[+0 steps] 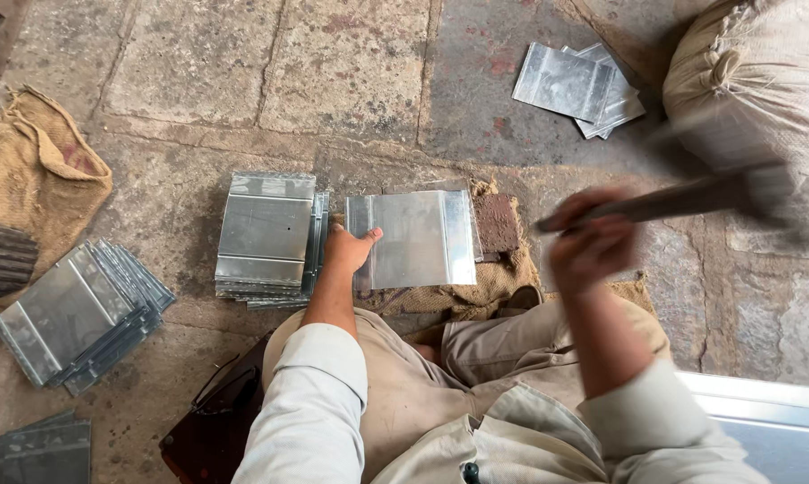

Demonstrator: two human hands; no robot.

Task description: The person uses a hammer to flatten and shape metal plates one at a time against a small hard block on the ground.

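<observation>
Metal sheet — flat on burlap — under left hand.

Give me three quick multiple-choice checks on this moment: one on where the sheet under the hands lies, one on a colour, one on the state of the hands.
1. Where does the metal sheet held down by the left hand lie?
A. On burlap over the stone floor
B. On the white sack
C. On the person's lap

2. What colour is the small block beside that sheet?
A. Blue
B. Rusty brown
C. White

3. What is the right hand doing?
A. Resting open on the floor
B. Gripping a hammer, blurred
C. Holding a second sheet

Answers: 1 A, burlap shows beneath its edges. 2 B, it looks reddish-brown. 3 B, the fingers wrap the handle and the tool is smeared.
</observation>
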